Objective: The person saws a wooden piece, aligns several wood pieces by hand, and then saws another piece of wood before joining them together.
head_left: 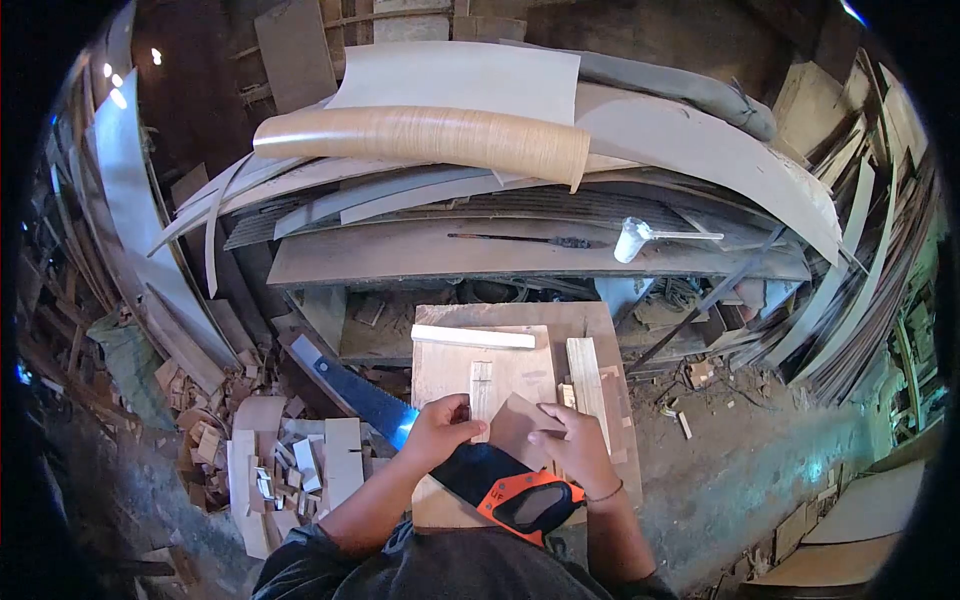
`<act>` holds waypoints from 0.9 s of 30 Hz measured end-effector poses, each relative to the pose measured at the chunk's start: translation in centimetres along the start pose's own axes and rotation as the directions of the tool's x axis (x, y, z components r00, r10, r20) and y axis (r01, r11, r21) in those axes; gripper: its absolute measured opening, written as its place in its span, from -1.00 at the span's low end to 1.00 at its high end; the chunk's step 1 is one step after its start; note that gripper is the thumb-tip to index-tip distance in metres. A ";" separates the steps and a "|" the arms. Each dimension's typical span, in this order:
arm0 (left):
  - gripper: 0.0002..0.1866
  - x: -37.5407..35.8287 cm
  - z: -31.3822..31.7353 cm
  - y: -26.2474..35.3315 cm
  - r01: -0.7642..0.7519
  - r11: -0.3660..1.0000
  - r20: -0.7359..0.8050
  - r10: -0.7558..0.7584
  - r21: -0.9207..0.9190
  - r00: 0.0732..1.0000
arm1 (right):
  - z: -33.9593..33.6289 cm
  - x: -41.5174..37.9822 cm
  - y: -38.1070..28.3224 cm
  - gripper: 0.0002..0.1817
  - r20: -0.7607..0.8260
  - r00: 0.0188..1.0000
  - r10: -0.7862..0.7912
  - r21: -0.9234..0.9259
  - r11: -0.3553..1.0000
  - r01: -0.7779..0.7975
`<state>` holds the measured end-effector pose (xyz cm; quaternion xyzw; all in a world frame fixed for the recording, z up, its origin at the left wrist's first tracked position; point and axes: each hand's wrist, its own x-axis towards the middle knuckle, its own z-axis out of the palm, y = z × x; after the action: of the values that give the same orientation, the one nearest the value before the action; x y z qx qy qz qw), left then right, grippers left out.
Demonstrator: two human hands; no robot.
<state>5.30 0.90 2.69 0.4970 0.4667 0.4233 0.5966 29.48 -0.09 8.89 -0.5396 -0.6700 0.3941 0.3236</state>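
Observation:
My left hand (438, 432) is closed on the near end of a small wooden strip (481, 382), which has dark pencil lines across it. Between the thumb and fingers of my right hand (578, 445) is a flat brown piece (517, 422), thin and square-cornered, its left edge close beside the strip. Under both hands a handsaw (365, 395) lies slantwise, its orange handle (520, 500) near my body. A light board (520, 365) lies beneath the strip on the wooden work block (590, 325).
A pale wood stick (473, 337) lies at the board's far edge; another wood piece (588, 390) lies to its right. Offcuts (290, 470) are heaped at left. Behind, a bench (400, 258) carries a white cup (632, 240) below a rolled wood-grain sheet (420, 134).

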 end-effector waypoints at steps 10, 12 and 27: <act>-0.75 -1.1 0.5 2.3 0.000 0.993 0.077 -0.009 0.115 0.997 | 0.3 -1.5 -2.9 -0.63 -0.073 0.996 0.049 0.177 0.984 -0.035; -0.75 -1.1 0.5 2.1 0.003 0.994 0.100 -0.014 0.114 0.995 | 0.5 -1.3 -2.0 -0.66 -0.098 0.995 0.026 0.217 0.976 -0.004; -0.70 -1.0 0.9 2.4 0.043 0.995 0.108 -0.053 0.092 0.993 | 0.7 -1.1 -2.9 -0.69 -0.103 0.992 0.070 0.215 0.975 -0.046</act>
<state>5.86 0.15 5.26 0.5346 0.4635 0.3594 0.6085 27.76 -1.65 11.06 -0.5421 -0.5891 0.4423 0.4042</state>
